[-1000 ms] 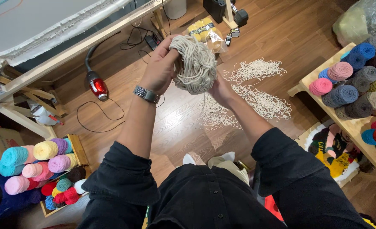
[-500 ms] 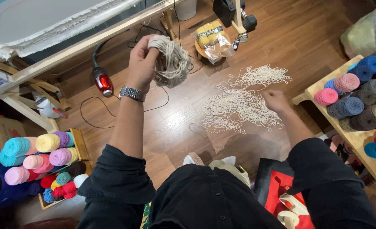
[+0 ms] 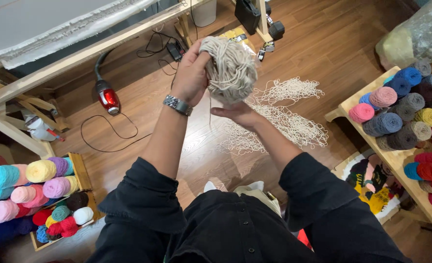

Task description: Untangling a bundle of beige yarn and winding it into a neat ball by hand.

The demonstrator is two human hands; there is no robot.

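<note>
My left hand (image 3: 191,73), with a metal watch at the wrist, grips a beige ball of yarn (image 3: 229,69) held up in front of me. My right hand (image 3: 238,113) is just under the ball, its fingers pinching the loose strand that hangs from it. Below on the wooden floor lies a tangled heap of the same beige yarn (image 3: 279,114), spread out loosely.
A wooden shelf (image 3: 367,141) at the right carries several coloured yarn balls. More yarn balls fill a wooden crate (image 3: 82,175) at the lower left. A red vacuum cleaner (image 3: 108,96) with black cable lies near a wooden frame (image 3: 79,53). A colourful rug (image 3: 372,185) lies under the shelf.
My right hand came back up from the tangled yarn on the floor to just under the ball. My left hand kept hold of the ball and brought it closer.
</note>
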